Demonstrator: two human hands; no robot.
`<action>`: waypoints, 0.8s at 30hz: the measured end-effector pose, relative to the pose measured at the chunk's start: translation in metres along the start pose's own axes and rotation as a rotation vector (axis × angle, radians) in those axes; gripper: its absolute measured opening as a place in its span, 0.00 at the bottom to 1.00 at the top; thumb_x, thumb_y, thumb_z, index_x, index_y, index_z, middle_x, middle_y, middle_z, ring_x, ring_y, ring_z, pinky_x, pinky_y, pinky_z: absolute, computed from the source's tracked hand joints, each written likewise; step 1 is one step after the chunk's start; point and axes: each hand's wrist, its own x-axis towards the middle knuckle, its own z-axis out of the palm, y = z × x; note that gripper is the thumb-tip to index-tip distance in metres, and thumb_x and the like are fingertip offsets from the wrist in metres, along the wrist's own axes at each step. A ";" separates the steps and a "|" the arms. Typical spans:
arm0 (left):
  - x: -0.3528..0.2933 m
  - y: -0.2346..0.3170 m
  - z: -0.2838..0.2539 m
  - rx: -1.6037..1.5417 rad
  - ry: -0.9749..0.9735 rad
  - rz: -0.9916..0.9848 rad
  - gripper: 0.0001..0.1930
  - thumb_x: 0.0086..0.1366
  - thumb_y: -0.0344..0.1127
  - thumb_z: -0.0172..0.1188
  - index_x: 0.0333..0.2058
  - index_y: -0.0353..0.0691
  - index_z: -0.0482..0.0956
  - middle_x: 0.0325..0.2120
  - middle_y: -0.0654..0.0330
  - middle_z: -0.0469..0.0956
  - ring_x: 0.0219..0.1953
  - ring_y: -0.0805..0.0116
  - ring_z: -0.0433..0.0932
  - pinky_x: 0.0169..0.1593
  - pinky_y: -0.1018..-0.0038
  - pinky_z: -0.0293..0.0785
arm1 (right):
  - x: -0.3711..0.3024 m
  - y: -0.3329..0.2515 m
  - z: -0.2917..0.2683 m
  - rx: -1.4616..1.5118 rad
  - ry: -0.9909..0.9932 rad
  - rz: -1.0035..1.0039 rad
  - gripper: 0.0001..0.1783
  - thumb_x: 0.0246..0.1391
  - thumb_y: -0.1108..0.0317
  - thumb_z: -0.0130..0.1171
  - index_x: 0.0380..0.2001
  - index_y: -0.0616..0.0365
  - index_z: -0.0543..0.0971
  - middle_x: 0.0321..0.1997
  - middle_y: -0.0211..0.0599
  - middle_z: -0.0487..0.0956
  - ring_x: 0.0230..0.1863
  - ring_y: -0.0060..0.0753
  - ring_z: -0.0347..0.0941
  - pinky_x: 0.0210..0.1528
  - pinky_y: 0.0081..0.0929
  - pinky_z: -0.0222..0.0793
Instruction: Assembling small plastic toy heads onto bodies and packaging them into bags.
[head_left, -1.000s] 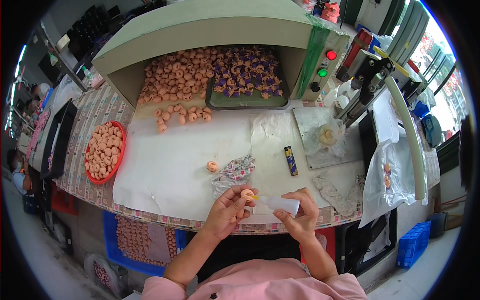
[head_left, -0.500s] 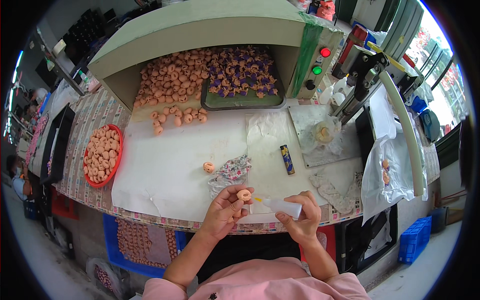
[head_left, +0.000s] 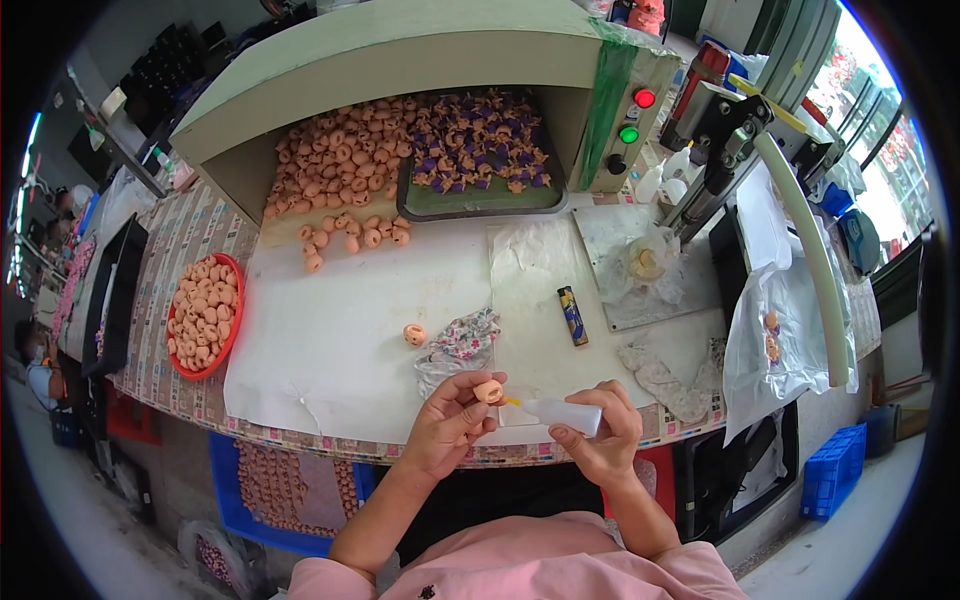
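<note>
Between the fingertips of my left hand [head_left: 446, 428] is a small peach-coloured doll head [head_left: 488, 391] with openings in it. My right hand [head_left: 608, 436] grips a white squeeze bottle [head_left: 562, 414], lying nearly level, its thin yellow nozzle pointing left. The nozzle tip is at the lower right side of the doll head; whether it touches I cannot tell. Just beyond my left hand lies a crumpled floral cloth [head_left: 464, 343]. Another doll head [head_left: 415, 334] sits on the white sheet at the cloth's left.
A red basket [head_left: 240, 322] of doll heads stands at left. Under the hooded box [head_left: 400, 55] are piled heads [head_left: 345, 150] and a dark tray [head_left: 470, 208] of small purple-and-peach figures. A blue-and-gold tube [head_left: 573, 316] lies right of the cloth, near a metal press [head_left: 715, 185].
The doll head has turned in my left fingers, its opening now facing more toward the bottle. The nozzle tip has come closer to it, shifting slightly left.
</note>
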 end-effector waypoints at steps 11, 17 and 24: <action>-0.002 0.000 0.000 -0.009 -0.005 0.007 0.17 0.63 0.23 0.56 0.50 0.43 0.73 0.55 0.59 0.70 0.49 0.72 0.75 0.43 0.77 0.76 | -0.002 0.000 -0.001 0.003 0.019 0.012 0.17 0.38 0.67 0.74 0.32 0.61 0.79 0.28 0.37 0.76 0.27 0.33 0.71 0.29 0.27 0.66; -0.009 0.005 0.001 -0.063 -0.008 -0.014 0.17 0.64 0.24 0.56 0.51 0.44 0.73 0.55 0.58 0.72 0.48 0.72 0.75 0.42 0.77 0.75 | 0.004 0.008 0.005 0.073 0.046 0.065 0.16 0.41 0.69 0.72 0.32 0.61 0.78 0.29 0.36 0.75 0.29 0.30 0.70 0.30 0.25 0.65; -0.022 0.014 -0.003 -0.222 -0.040 -0.095 0.18 0.66 0.31 0.55 0.55 0.46 0.71 0.51 0.56 0.74 0.42 0.73 0.77 0.38 0.77 0.73 | 0.034 0.026 0.046 -0.047 -0.112 0.047 0.19 0.45 0.73 0.68 0.40 0.62 0.73 0.37 0.39 0.75 0.39 0.31 0.74 0.39 0.27 0.70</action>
